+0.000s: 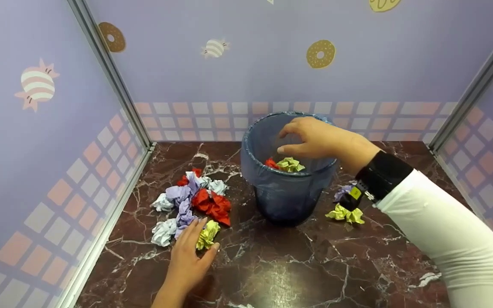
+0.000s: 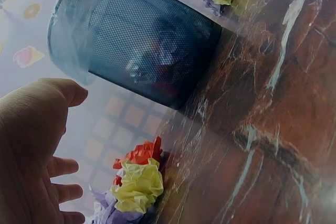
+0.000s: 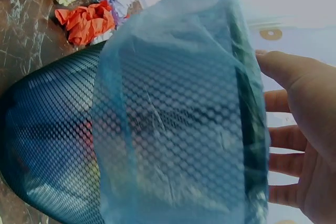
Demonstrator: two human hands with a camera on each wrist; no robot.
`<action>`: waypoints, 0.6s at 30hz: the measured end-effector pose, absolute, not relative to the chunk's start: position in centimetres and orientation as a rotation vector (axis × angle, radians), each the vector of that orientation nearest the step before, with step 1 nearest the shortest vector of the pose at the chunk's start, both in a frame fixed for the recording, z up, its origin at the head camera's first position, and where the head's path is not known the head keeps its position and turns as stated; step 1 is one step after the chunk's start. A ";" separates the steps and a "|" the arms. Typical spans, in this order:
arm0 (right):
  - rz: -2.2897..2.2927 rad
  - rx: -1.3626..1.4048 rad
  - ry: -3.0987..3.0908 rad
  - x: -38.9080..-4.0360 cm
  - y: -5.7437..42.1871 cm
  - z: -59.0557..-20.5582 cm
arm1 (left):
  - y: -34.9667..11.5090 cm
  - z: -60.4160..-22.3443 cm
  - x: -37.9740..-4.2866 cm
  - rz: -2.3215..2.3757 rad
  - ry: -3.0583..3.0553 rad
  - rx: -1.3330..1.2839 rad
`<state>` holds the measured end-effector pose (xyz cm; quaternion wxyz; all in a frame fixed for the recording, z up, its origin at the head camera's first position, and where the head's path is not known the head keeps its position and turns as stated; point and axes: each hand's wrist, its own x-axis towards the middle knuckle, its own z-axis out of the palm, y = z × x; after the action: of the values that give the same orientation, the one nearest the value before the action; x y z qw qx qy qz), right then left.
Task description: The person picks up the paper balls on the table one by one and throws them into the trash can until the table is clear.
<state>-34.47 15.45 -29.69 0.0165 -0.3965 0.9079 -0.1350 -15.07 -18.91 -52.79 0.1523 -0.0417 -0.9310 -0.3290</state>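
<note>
My right hand (image 1: 315,139) is over the mouth of a mesh wastebasket (image 1: 287,203) lined with a blue plastic bag (image 3: 178,103). Its fingers are spread and loosely bent, holding nothing. Inside the basket lie a yellow paper ball (image 1: 290,164) and a red one (image 1: 271,163). At the front of a paper pile, my left hand (image 1: 188,256) hovers beside a yellow crumpled paper (image 1: 208,235), thumb and fingers apart around its near side. In the left wrist view that hand's fingers (image 2: 65,166) are parted, with nothing between them.
Red (image 1: 213,206), purple (image 1: 179,193) and white (image 1: 164,232) crumpled papers form the pile left of the basket. A yellow paper (image 1: 345,214) and a purple one (image 1: 341,193) lie right of it, below my right wrist. Patterned panels enclose the marble-look tabletop (image 1: 272,265).
</note>
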 end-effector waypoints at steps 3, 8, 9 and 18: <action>-0.411 -1.237 2.871 -34.7 16.3 -29.3 | -18.4 -52.6 -15.2 -0.933 -2.669 -0.152; -0.403 -1.125 2.927 -35.2 18.6 -28.0 | -17.2 -52.1 -15.6 -0.914 -2.668 -0.234; -0.411 -1.104 2.937 -35.3 19.3 -27.8 | -16.9 -52.0 -15.7 -0.909 -2.669 -0.250; -0.528 -0.766 3.050 -36.8 27.3 -27.5 | -13.0 -51.1 -15.8 -0.833 -2.802 -0.425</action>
<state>-36.84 27.26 -27.49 -0.0235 -0.2401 0.9562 -0.1656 -15.80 -12.97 -51.06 0.0936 -0.1434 -0.9444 -0.2807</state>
